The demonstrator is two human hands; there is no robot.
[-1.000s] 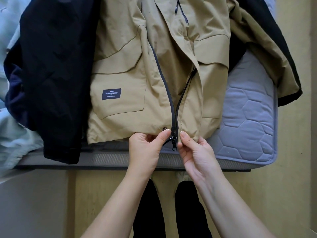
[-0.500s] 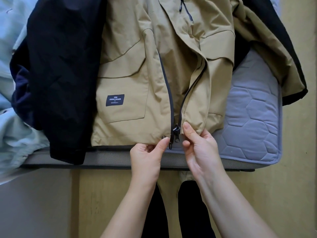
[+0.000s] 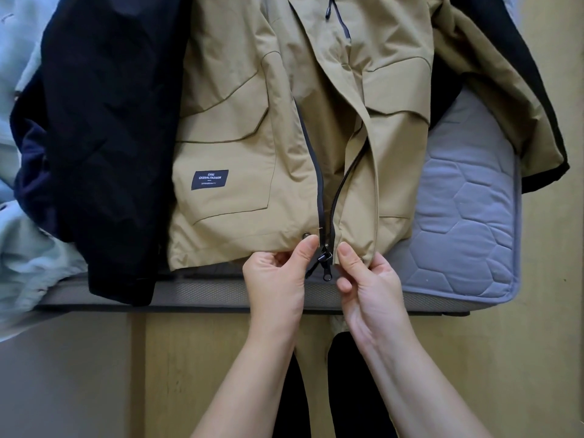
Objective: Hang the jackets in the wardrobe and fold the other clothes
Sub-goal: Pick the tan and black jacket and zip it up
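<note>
A tan jacket (image 3: 252, 137) with a dark front zipper lies flat on the mattress, its hem toward me and a small dark label on its left pocket. My left hand (image 3: 278, 279) pinches the hem on the left side of the zipper, thumb beside a metal snap. My right hand (image 3: 366, 279) pinches the hem on the right side. The black zipper slider (image 3: 325, 259) sits at the bottom between my thumbs, its pull tab hanging below the hem. The zipper stands open above it.
A dark navy garment (image 3: 94, 137) lies left of the jacket, overlapping light blue cloth (image 3: 19, 232) at the far left. The grey quilted mattress (image 3: 467, 222) ends at a front edge just under my hands. Wooden floor (image 3: 553, 343) lies below and right.
The slider rose slightly half a second ago and now sits back at the hem between my thumbs. Both hands kept their pinch on the hem.
</note>
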